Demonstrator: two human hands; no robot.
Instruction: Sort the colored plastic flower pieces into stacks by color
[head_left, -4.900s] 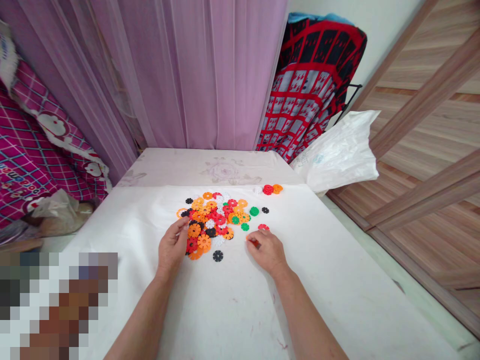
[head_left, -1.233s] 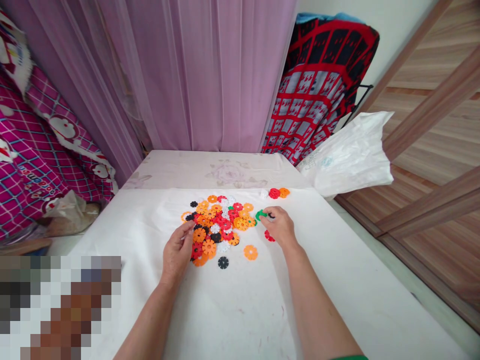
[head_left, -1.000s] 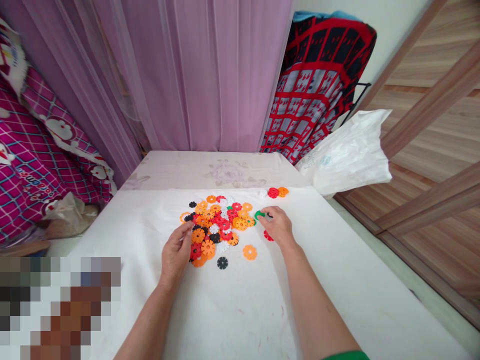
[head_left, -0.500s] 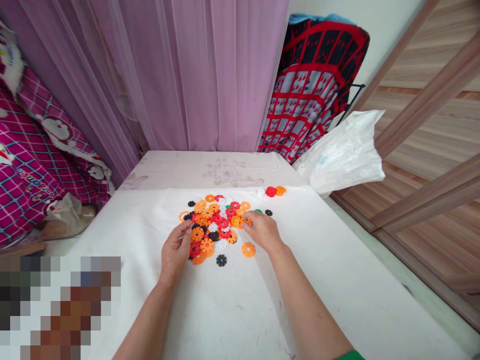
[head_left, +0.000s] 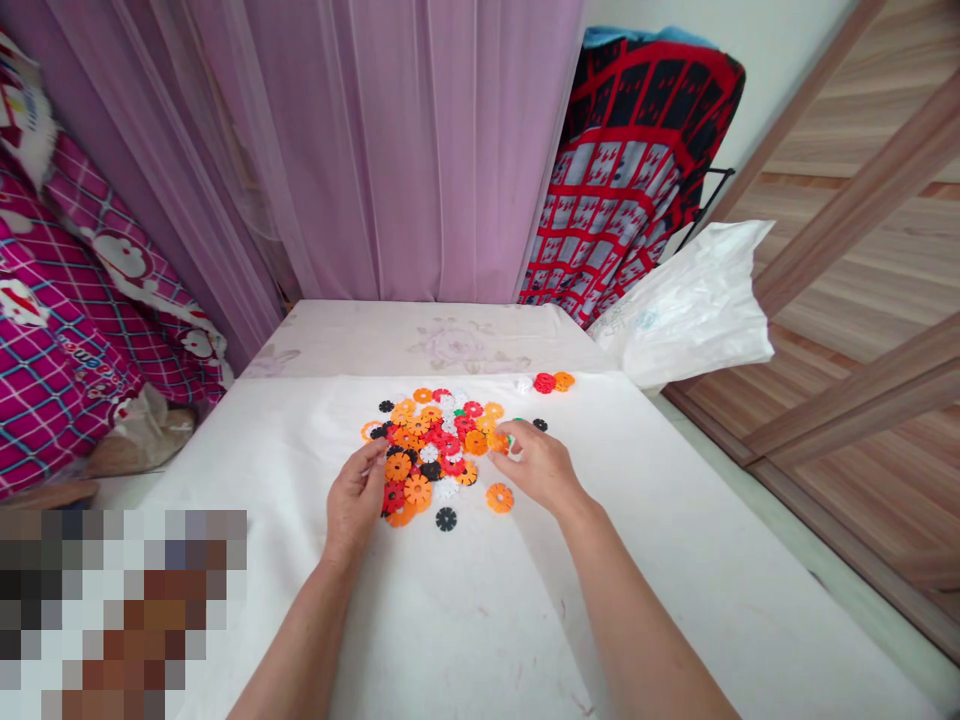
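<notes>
A heap of flat, notched plastic snowflake discs (head_left: 417,490) in orange, red, black and white lies on the white cloth. My left hand (head_left: 354,500) rests at the heap's left edge, fingers loosely bent, thumb apart, nothing visible in them. At the right edge is my right hand (head_left: 544,468), its thumb and forefinger parted beside orange discs (head_left: 476,442); a bit of green shows by the fingers. Nearer to me, a black disc (head_left: 446,519) and an orange disc (head_left: 499,498) lie loose. Another black disc (head_left: 540,425) lies just beyond my right hand.
A short row with a white, a red disc (head_left: 544,383) and an orange disc (head_left: 564,381) lies at the back right of the cloth (head_left: 675,560). Beyond the table's right edge stands a white bag (head_left: 694,305). A purple curtain (head_left: 405,150) hangs behind.
My right thumb and forefinger have spread apart, and the hand has shifted slightly right. My left hand stays almost where it was beside the heap. The whole view has shifted slightly.
</notes>
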